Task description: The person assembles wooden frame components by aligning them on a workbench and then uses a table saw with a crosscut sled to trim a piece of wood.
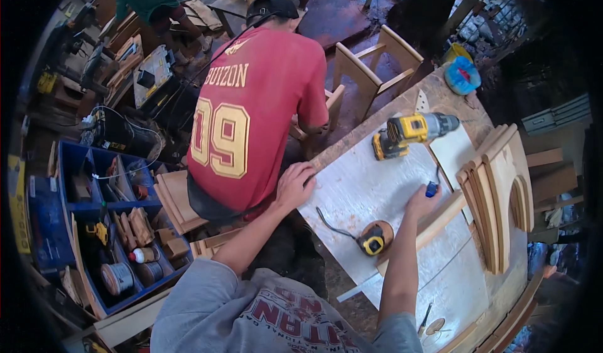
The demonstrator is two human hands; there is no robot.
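Observation:
My left hand rests at the near-left edge of the worktable, fingers apart and nothing visible in it. Over the table, my right hand is closed around a small blue object; its kind is too small to make out. A thin dark strip shows just beyond it. Beneath that hand lies a long wooden strip. Between my hands, a yellow and black tape measure sits by a round wooden piece, with a dark strap trailing left. Farther back a yellow cordless drill lies on its side.
Curved wooden boards stand stacked at the table's right. A blue tub is on the far corner. Close on the left, a person in a red shirt bends beside wooden frames. A blue compartment box stands lower left.

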